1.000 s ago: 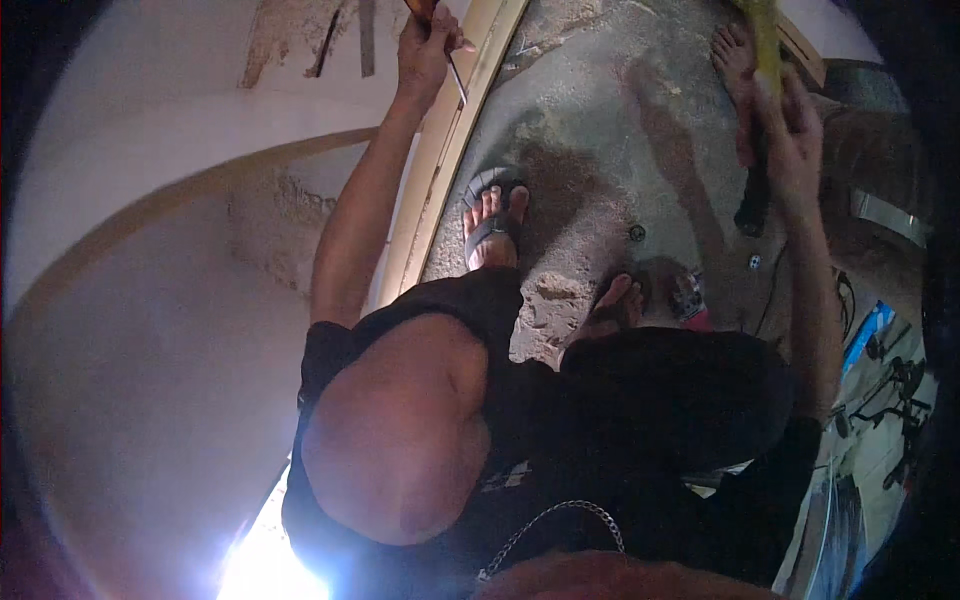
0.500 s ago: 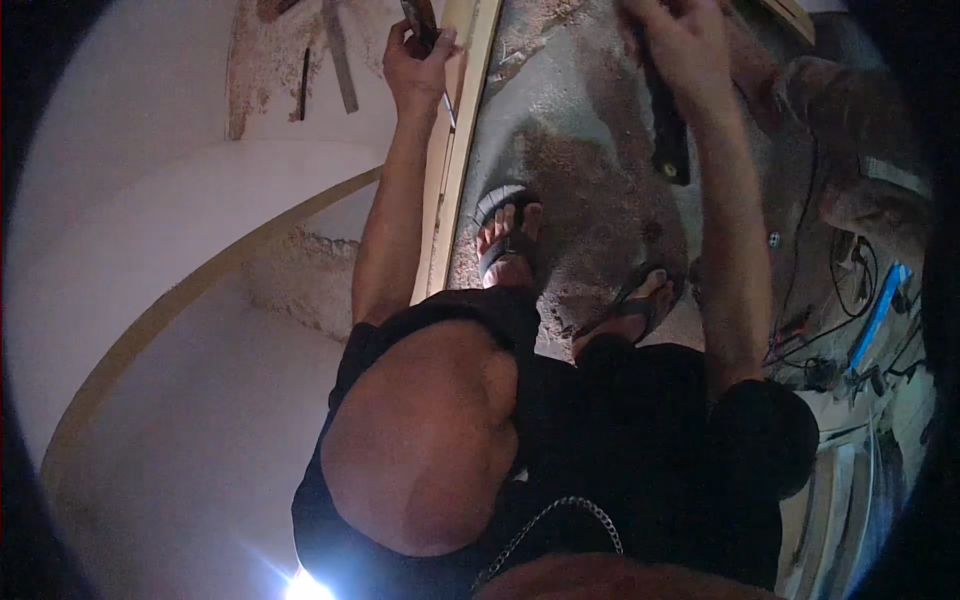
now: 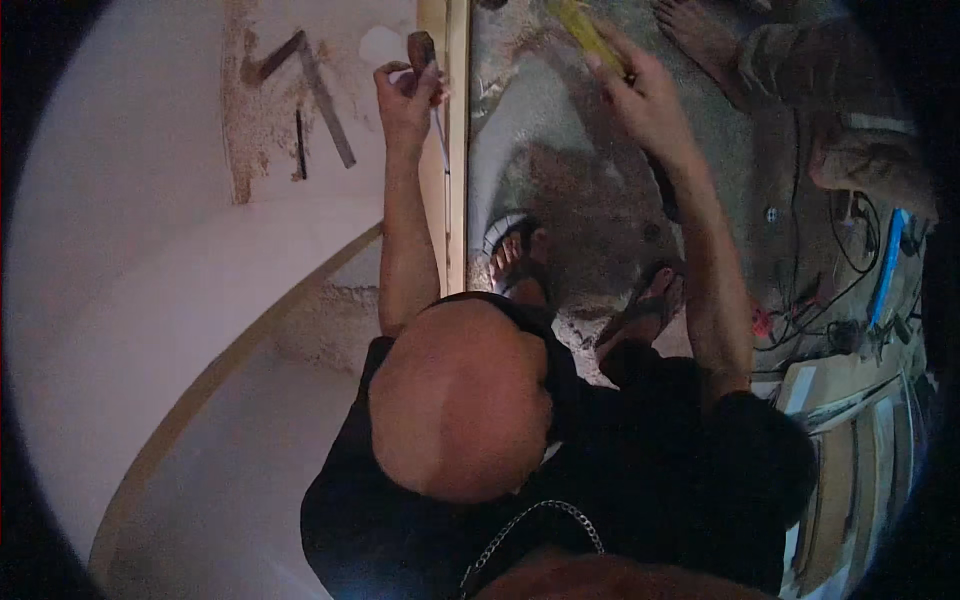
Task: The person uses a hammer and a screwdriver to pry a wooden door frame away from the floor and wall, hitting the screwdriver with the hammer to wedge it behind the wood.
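My left hand (image 3: 408, 100) is closed round a chisel (image 3: 423, 52) with a brown handle; its thin metal blade slants down onto a long pale wooden board (image 3: 457, 170) with a narrow dark groove in it. Out to the right, above the floor, my right hand (image 3: 635, 90) grips a yellow tool (image 3: 583, 35), pointing up and left. A dark length shows partly behind my right forearm; I cannot tell whether it belongs to that tool. The two hands are well apart.
Flat dark bars (image 3: 322, 100) lie on the white dusty surface at left. On the dirty floor, another person's bare foot (image 3: 692, 28) is at upper right. Cables (image 3: 862, 240), a blue strip (image 3: 887, 268) and stacked boards (image 3: 850, 460) lie at right.
My right hand has swung left and turned, bringing the yellow tool into view. My left hand still grips the chisel at the board, lower in view. The whole view has shifted.
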The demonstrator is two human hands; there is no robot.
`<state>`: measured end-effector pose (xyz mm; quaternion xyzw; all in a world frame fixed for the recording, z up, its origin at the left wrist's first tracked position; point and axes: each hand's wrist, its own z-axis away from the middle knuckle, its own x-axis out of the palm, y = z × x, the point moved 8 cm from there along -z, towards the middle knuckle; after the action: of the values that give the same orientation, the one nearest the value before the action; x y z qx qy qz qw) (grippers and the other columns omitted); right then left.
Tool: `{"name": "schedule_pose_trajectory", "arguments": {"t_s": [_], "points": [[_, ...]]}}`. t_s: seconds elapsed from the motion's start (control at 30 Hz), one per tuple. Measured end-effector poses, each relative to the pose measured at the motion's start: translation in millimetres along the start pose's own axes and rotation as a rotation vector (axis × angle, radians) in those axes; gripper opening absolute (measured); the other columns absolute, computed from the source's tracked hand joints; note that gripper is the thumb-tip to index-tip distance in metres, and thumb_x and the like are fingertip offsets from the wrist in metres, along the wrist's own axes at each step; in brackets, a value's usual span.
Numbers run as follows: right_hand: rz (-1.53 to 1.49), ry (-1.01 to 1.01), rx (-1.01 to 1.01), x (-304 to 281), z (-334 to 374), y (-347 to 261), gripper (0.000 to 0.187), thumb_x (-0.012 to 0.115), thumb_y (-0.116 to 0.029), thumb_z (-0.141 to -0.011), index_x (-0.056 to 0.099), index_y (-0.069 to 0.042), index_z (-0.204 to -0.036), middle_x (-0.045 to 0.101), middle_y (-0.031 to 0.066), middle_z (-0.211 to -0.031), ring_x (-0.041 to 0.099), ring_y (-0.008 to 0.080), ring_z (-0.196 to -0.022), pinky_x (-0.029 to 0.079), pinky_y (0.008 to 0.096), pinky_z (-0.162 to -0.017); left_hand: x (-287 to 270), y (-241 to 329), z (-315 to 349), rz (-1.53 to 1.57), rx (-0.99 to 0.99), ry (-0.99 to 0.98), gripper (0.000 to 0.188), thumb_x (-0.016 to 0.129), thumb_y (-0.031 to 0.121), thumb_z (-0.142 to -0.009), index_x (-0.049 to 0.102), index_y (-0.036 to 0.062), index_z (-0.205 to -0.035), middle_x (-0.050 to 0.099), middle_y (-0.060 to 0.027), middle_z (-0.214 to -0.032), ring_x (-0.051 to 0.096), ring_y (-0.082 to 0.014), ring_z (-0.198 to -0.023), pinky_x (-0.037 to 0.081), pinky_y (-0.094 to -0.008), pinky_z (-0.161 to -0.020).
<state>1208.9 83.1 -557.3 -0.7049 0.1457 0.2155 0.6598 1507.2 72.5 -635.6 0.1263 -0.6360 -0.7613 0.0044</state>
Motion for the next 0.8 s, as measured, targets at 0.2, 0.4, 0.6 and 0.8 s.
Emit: {"name": "schedule_pose_trajectory", "arguments": {"t_s": [0.2,0.4,0.6,0.8], "points": [[0.049,-0.169,0.127,31,-13,-9,0.044,0.054,-0.031,-0.097,0.053,-0.013,-0.137,0.068,0.0216,-0.102,0.068,0.0299,-0.093,0.051,0.0408,-0.084,-2,-11,-16,0.023,-0.135,-0.009,0.04,0.068,0.031,-0.091,0.048,0.0047,-0.113,0.061,-0.0047,-0.077,0.057,-0.0115,-0.059,0.048,-0.0279,-0.051],[0.038,-0.155,-0.041,33,-38,-5,0.044,0.053,-0.03,-0.099,0.052,-0.01,-0.138,0.068,0.0139,-0.085,0.065,0.0242,-0.071,0.053,0.0402,-0.072,15,-2,-21,0.085,-0.24,-0.11,0.02,0.059,0.027,-0.09,0.054,0.0077,-0.091,0.054,-0.0007,-0.066,0.049,-0.01,-0.049,0.036,-0.0259,-0.04],[-0.168,-0.202,0.16,48,-52,-3,0.044,0.05,-0.025,-0.101,0.051,0.003,-0.135,0.06,0.0079,-0.082,0.054,0.015,-0.069,0.047,0.0305,-0.064,19,-20,-28,0.202,-0.272,-0.091,0.019,0.064,0.024,-0.087,0.054,0.0078,-0.085,0.054,0.0005,-0.065,0.048,-0.0082,-0.05,0.039,-0.024,-0.044],[-0.096,-0.26,-0.034,46,-61,-22,0.042,0.048,-0.019,-0.101,0.048,0.001,-0.139,0.055,0.0057,-0.079,0.049,0.0146,-0.065,0.044,0.0282,-0.062,15,-26,-28,0.044,-0.194,0.006,0.025,0.069,0.03,-0.089,0.057,0.0081,-0.083,0.055,0.0011,-0.066,0.049,-0.0074,-0.053,0.042,-0.0236,-0.047]]}}
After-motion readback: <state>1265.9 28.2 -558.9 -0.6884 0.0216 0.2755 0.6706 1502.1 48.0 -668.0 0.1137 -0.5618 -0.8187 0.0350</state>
